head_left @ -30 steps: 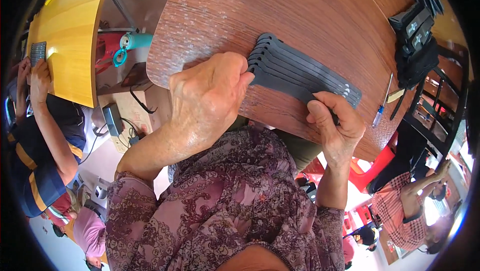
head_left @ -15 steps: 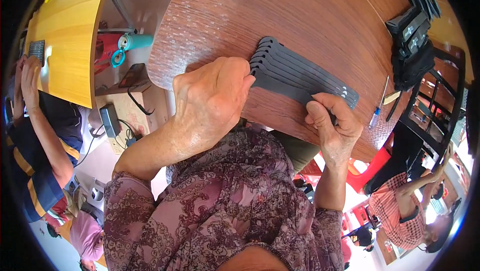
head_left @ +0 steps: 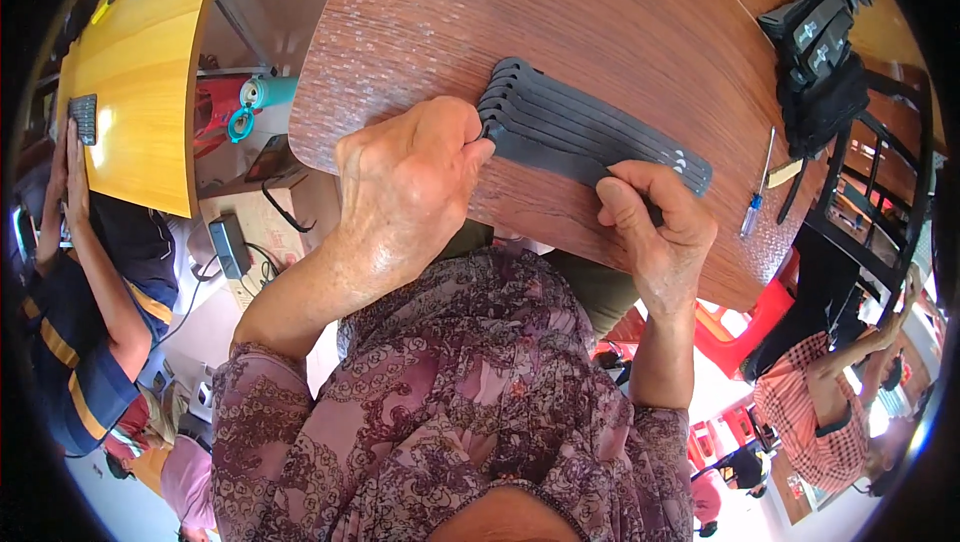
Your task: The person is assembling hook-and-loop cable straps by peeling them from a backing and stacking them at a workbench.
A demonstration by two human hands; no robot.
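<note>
Several flat dark-grey straps (head_left: 590, 120) with rounded, notched ends lie overlapped in a fanned row on the brown wooden table (head_left: 440, 32). The strap closest to me (head_left: 548, 155) is pinched at both ends. My left hand (head_left: 408, 170) is closed on its notched left end, thumb pressed against the bent fingers. Toward the other end, my right hand (head_left: 665, 227) grips its edge between thumb and curled forefinger. The strap stretches between both hands, against the others; its right tip is hidden by my fingers.
A screwdriver (head_left: 751, 212) lies right of the straps, near a bundle of black straps and pouches (head_left: 825, 52). A black chair frame (head_left: 885, 167) stands beyond the table's right edge. At left, a co-worker's hands (head_left: 74, 177) rest by a yellow table (head_left: 150, 72); a teal bottle (head_left: 268, 92) is between the tables.
The table and straps have shifted slightly up and left in view. Both my hands keep their pinch on the near strap. The co-worker's hands at left have straightened and dropped lower.
</note>
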